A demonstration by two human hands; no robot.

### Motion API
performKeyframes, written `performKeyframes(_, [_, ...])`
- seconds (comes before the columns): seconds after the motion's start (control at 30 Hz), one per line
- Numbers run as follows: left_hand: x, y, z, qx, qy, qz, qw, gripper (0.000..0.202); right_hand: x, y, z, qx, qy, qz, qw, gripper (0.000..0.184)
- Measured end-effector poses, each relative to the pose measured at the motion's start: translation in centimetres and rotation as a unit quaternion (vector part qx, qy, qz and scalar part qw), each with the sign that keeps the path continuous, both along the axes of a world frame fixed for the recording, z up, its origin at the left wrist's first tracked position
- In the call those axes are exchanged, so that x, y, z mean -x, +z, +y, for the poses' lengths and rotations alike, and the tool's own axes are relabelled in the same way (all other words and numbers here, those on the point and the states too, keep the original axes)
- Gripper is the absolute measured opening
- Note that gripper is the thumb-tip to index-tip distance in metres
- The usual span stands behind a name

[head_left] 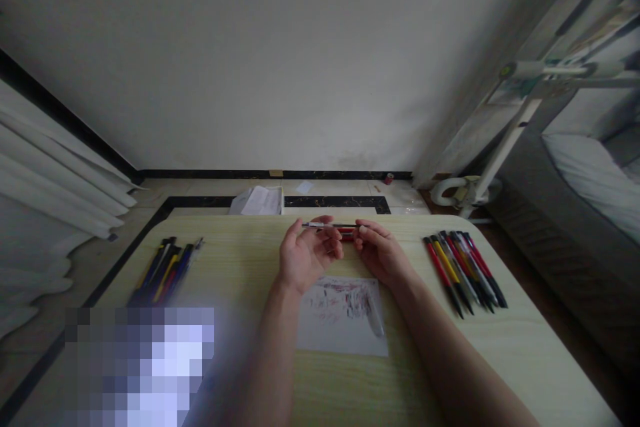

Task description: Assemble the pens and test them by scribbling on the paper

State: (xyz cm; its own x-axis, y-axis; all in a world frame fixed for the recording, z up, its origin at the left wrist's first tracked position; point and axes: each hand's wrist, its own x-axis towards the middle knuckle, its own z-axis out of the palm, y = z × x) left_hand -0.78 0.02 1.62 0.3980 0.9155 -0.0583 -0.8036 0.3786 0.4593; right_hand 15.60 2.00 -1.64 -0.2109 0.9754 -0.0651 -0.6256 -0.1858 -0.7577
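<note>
A thin pen (333, 225), pale at its left end and dark toward the right, lies level between my hands above the far half of the table. My left hand (310, 253) is turned palm up, its thumb at the pale end and its fingers curled. My right hand (381, 250) pinches the dark end. Just behind the fingers shows a red piece (347, 233), partly hidden; whether it rests on the table or is held, I cannot tell. Below the hands is a white sheet of paper (340, 340) with dark and reddish scribbles. On its right side lies a clear tube-like piece (375, 319).
Several red, yellow and clear pens (463, 270) lie side by side at the table's right. A blurrier bunch of pens (167, 270) is at the left. Beyond the wooden table (240, 253) stands a white box with papers (257, 201). A pixelated patch covers the lower left.
</note>
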Motion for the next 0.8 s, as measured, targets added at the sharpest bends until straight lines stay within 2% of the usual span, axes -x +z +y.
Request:
performKeyframes(0.37, [0.25, 0.01, -0.02, -0.001, -0.005, -0.005, 1.0, 0.056, 0.19, -0.35, -0.11, 0.005, 0.043, 0.014, 0.999, 0.018])
performKeyframes(0.8, [0.14, 0.03, 0.06, 0.022, 0.005, 0.018, 1.0, 0.052, 0.14, 0.12, -0.09, 0.027, 0.048, 0.009, 0.998, 0.019])
